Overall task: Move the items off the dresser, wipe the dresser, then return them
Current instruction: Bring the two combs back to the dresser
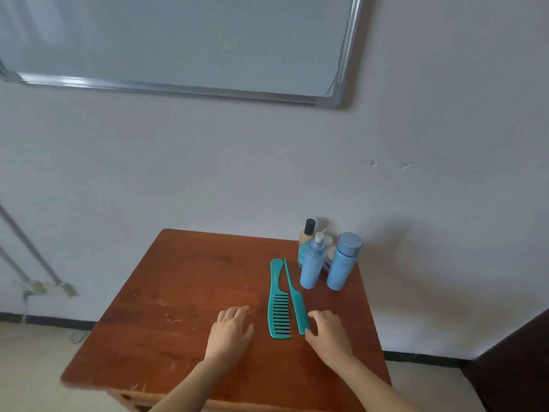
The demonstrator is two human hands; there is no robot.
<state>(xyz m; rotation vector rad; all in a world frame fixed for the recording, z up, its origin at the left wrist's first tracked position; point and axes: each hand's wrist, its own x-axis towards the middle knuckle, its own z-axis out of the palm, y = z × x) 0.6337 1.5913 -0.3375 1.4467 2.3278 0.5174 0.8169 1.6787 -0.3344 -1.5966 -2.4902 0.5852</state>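
On the brown wooden dresser [184, 292] lie two teal combs side by side: a wide-tooth comb [277, 304] and a thin tail comb [295, 298] to its right. My left hand [231, 331] rests flat on the wood left of the wide-tooth comb, holding nothing. My right hand [326, 334] lies beside the toothed end of the tail comb, its fingertips touching it. At the back right corner stand a blue pump bottle [312, 263], a blue capped bottle [343, 263] and a beige bottle with a black cap [307, 233].
A whiteboard [178, 40] hangs on the white wall above the dresser. Small jars sit half hidden behind the blue bottles. A dark piece of furniture [517, 367] stands at the lower right. Pipes [26, 251] run down the wall on the left.
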